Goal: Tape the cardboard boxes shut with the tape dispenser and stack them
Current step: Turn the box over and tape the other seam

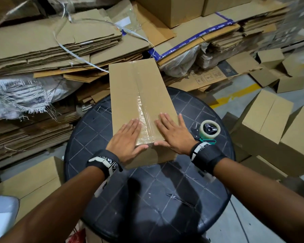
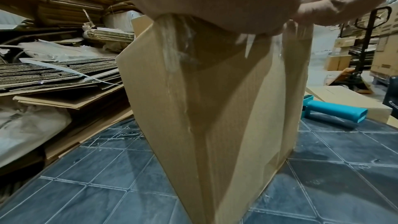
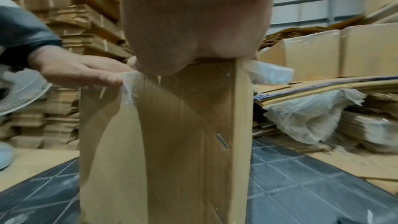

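Pressing flat with both palms, the left hand and right hand lie with fingers straight on the near end of the cardboard box, neither grip curled round anything. Between them runs the clear tape along the centre seam; the thumbs drop over the near edge, probably to rub the tape tail down onto the end face. The box sits on the dark worktop, its far end overhanging beyond the fingertips. Just right of the right wrist rests the tape dispenser, untouched. Other boxes crowd the right; open worktop lies toward the person.
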Motion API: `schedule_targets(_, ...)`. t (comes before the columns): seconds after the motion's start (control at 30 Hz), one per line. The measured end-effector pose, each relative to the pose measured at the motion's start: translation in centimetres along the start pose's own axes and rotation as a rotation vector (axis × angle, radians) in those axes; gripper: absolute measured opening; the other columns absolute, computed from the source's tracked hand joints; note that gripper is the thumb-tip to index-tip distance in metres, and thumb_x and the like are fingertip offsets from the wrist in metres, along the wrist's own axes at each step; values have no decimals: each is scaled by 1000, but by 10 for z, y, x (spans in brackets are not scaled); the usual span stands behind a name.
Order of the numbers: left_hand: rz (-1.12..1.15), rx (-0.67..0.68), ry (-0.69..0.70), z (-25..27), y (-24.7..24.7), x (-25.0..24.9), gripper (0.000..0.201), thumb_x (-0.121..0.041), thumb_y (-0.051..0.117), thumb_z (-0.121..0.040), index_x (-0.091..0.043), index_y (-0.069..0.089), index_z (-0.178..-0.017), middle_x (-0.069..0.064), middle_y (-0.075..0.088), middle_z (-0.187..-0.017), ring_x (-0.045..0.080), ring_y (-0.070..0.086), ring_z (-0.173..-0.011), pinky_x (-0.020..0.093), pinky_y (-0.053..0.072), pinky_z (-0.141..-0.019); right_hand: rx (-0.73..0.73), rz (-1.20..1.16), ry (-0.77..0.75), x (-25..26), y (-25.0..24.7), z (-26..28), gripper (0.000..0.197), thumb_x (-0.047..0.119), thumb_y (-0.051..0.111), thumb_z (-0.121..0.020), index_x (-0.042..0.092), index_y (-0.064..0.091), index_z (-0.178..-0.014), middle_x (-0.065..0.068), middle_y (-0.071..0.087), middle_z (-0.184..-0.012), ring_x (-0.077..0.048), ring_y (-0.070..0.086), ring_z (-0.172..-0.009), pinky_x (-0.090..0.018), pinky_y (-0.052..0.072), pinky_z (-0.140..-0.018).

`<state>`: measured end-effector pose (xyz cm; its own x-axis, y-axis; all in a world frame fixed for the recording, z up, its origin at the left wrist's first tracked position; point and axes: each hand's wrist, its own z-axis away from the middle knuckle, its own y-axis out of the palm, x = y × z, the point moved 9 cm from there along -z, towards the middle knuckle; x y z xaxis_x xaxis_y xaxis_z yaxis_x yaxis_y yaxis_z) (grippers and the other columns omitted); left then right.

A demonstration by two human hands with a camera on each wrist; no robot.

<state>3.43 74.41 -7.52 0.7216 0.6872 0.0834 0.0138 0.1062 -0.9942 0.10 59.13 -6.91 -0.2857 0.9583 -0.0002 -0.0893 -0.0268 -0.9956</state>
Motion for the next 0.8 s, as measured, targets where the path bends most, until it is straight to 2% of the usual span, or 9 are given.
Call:
schedule_targets(0.1, -6, 1, -4, -2, 1, 1, 97, -76, 3, -94, -6, 3, -159, 13, -1, -167, 25, 1, -155, 42, 9, -126, -58, -2, 91, -12, 3, 0, 110, 86, -12, -80, 17, 22, -159, -16, 10, -166, -30, 6, -155, -71, 1, -116)
schedule_targets(0.23, 0, -15, 1, -4, 1, 1, 97, -77, 6, -94, -5, 8, -159, 14, 5, -167, 25, 6, -154, 42, 11, -125, -44, 9, -37, -13, 11, -5, 110, 87, -5, -81, 14, 32, -155, -19, 22, -163, -33, 15, -153, -67, 18, -117)
schedule_targets(0.33, 0, -27, 3, -4, 1, -1, 97, -77, 7, -95, -5, 10, -159, 14, 6, -166, 26, 7, -154, 41, 11, -125, -170, -84, -49, -17, -2, 0, 98, 83, 11, -87, 15, 35, -153, -19, 19, -164, -32, 13, -153, -61, 19, -120)
schedule_targets(0.43, -21, -36, 9, -4, 2, -2, 96, -77, 7, -95, -5, 8, -159, 14, 5, -166, 25, 5, -154, 40, 7, -124, -405, -532, 270, -39, -5, 8, 73, 65, 28, -97, 20, 36, -154, -10, 14, -167, -22, 10, -155, -44, 12, -123)
schedule_targets(0.5, -27, -31, 10, -4, 3, -1, 95, -77, 8, -95, -5, 9, -159, 13, 5, -166, 25, 6, -154, 39, 7, -124, -584, -1035, 537, -59, 3, 15, 59, 46, 44, -100, 19, 38, -153, -7, 24, -165, -19, 24, -151, -39, 21, -121)
schedule_targets(0.6, -18, -53, 16, -5, -1, -1, 95, -76, 10, -95, -4, 18, -158, 14, 13, -165, 26, 14, -153, 39, 11, -123, -693, -1732, 691, -70, 27, 18, 50, 14, 49, -104, 13, 36, -152, -8, 35, -159, -14, 37, -141, -32, 31, -117)
schedule_targets(0.63, -18, -54, 19, -5, -1, -1, 95, -76, 11, -96, -4, 22, -157, 14, 16, -165, 27, 17, -153, 39, 12, -123, -646, -1785, 709, -69, 34, 19, 49, 17, 48, -104, 11, 37, -152, -7, 38, -158, -13, 39, -139, -31, 31, -117)
schedule_targets(0.73, -12, -56, 25, -5, -2, -2, 95, -75, 13, -96, -2, 28, -155, 16, 23, -163, 28, 23, -151, 38, 14, -123, -500, -1832, 715, -56, 64, 24, 61, 57, 50, -93, 18, 58, -140, -1, 59, -142, -15, 53, -132, -41, 34, -118)
schedule_targets(0.8, -14, -44, 24, -5, -2, -2, 96, -76, 11, -95, -3, 26, -156, 15, 20, -164, 28, 20, -152, 40, 15, -124, -498, -1862, 728, -55, 74, 27, 54, 60, 43, -97, 21, 66, -127, 1, 66, -132, -13, 60, -122, -38, 38, -115)
